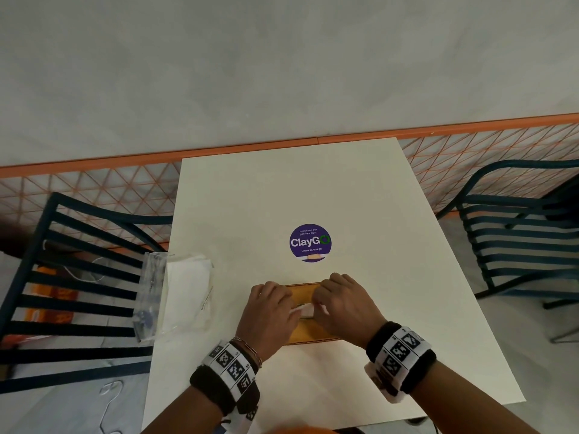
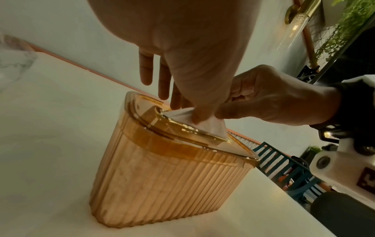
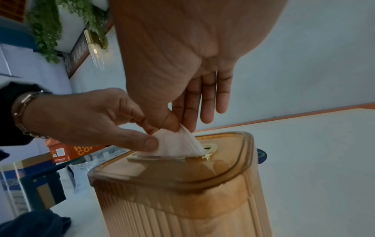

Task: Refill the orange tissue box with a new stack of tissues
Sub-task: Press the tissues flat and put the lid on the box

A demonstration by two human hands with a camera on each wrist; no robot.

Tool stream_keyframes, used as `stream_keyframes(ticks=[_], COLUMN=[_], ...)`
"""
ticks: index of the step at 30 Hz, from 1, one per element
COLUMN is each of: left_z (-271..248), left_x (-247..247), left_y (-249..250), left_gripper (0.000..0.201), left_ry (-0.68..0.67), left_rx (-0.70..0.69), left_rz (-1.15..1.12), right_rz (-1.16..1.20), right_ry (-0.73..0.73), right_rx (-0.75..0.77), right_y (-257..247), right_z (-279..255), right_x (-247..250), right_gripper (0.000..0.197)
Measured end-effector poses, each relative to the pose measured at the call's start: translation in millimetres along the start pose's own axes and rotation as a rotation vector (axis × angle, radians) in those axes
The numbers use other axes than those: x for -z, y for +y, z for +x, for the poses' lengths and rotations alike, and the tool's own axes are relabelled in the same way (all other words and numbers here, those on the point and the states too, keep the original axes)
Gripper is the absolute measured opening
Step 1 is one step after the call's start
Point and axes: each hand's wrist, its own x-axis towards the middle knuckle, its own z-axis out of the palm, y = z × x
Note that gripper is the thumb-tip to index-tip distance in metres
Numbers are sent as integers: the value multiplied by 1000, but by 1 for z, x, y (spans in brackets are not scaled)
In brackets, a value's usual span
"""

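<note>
My left hand (image 1: 272,311) and right hand (image 1: 340,303) both pinch the white tissue (image 3: 178,146) poking up through the lid slot of the orange tissue box (image 2: 162,176); the box stands directly beneath both grips on the table (image 1: 376,230); the slot runs left to right.

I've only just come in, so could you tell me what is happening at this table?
A person is finishing a refill of the orange tissue box on the white table. Its lid is on, and both the left hand and right hand pinch the top tissue poking through the slot. A clear plastic wrapper lies to the left.
</note>
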Motion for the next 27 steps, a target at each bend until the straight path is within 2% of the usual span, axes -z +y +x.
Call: stream_keyframes(ticks=[7,9,13,15,17,19,23,27], left_z=[-4,-4,-1,-2,-6,-9,-9,-11], left_x=[5,7,17,19,17,16,23,25], left_y=[-3,-4,-2,-2,-5,-6,-8,-11], left_gripper=[6,9,16,19,21,22,23,16], left_ry=[19,6,24,25,12,14,35,-16], left_rx=[53,69,98,106,109,108,165,232], left_rz=[-33,-28,-39,-33,-24,-25,-116,-217], right_rz=[81,95,110,112,102,92,59,-15], right_ry=[-111,-91,-56,-96,-155,-145,-66,-93], right_rx=[-121,-117,-137,-158,-167,-175,-142,-107], right_y=[11,12,11,11,12,13,12,13], right_z=[-16,-15,-12,-14,-17,-20,-14,-6], right_x=[-7,-5,2,3,0,-3,1,17], right_gripper=[8,4,8,5,11,4,7,7])
